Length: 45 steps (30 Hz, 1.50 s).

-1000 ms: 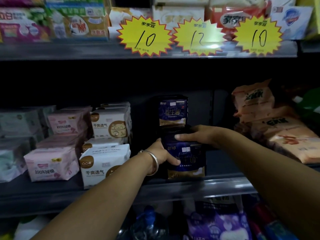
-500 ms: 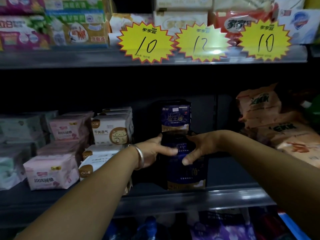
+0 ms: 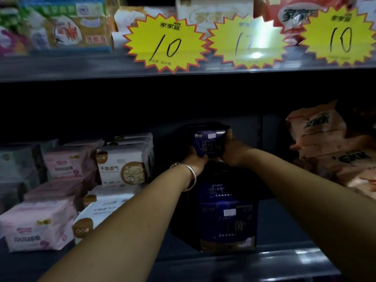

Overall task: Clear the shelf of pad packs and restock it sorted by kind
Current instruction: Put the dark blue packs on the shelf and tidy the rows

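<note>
Head view, looking down along two bare forearms reaching into a dim store shelf [image 3: 223,259]. Nearest, below both wrists, a dark purple pad pack [image 3: 227,224] stands upright at the shelf's front edge. Up at the fingertips, the left hand [image 3: 194,159], with a silver bangle [image 3: 188,176] on its wrist, and the right hand [image 3: 234,151] grasp a second purple pack [image 3: 209,144] between them: left fingers curl round its lower left corner, right fingers wrap its right side. This held pack sits above and behind the front one; whether it rests on another pack cannot be told. Left of the left fingers stand white packs with a cat drawing [image 3: 124,167], then pink packs [image 3: 38,226] further left. Right of the right fingers lie orange packs [image 3: 325,139]. Farthest, above the hands, three yellow starburst price tags [image 3: 165,44] hang on the upper shelf, the outer two reading 10; the middle one is washed out by glare.
</note>
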### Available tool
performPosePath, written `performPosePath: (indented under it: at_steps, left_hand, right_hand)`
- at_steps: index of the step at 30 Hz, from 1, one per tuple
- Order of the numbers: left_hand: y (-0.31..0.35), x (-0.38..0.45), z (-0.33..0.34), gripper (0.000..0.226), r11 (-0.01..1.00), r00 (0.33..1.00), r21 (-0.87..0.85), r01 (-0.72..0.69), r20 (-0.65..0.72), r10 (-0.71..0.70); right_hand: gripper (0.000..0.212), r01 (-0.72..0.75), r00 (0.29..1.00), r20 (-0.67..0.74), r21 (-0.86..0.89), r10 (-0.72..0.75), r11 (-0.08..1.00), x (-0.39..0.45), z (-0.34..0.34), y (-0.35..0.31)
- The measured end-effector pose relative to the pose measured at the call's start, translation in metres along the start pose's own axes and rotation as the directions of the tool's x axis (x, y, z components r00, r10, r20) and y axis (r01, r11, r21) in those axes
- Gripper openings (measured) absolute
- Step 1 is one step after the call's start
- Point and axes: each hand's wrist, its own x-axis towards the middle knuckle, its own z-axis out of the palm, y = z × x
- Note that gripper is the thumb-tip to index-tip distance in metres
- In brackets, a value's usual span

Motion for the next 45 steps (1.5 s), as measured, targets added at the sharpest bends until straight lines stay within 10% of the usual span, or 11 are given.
performPosePath:
  at_steps: [5, 12, 21, 27, 45]
  left_hand:
    - [0.002, -0.012, -0.006, 0.057, 1.0, 1.0, 0.019, 0.003, -0.008, -0.002]
    - [-0.015, -0.07, -0.038, 0.039, 0.96, 0.994, 0.269, -0.074, -0.056, 0.092]
    - [-0.081, -0.13, -0.145, 0.053, 0.94, 0.97, 0.34, -0.032, -0.217, 0.112]
    - [-0.105, -0.139, -0.195, 0.034, 0.943, 0.991, 0.326, 0.064, -0.131, -0.022]
    - [-0.166, -0.076, -0.207, 0.031, 0.994, 0.99, 0.068, 0.088, 0.102, -0.094]
  right_hand:
    - [0.091, -0.011, 1.0, -0.013, -0.034, 0.01, 0.999, -0.009, -0.003, -0.002]
    - [0.023, 0.24, 0.963, -0.07, -0.215, -0.26, 0.947, -0.073, 0.0, -0.037]
    - [0.039, 0.385, 0.923, 0.164, -0.354, -0.348, 0.852, -0.129, 0.042, -0.139]
    - [0.073, 0.285, 0.922, 0.358, -0.371, -0.147, 0.884, -0.127, 0.059, -0.185]
    - [0.053, 0.223, 0.965, 0.223, -0.401, -0.141, 0.889, -0.122, 0.109, -0.223]
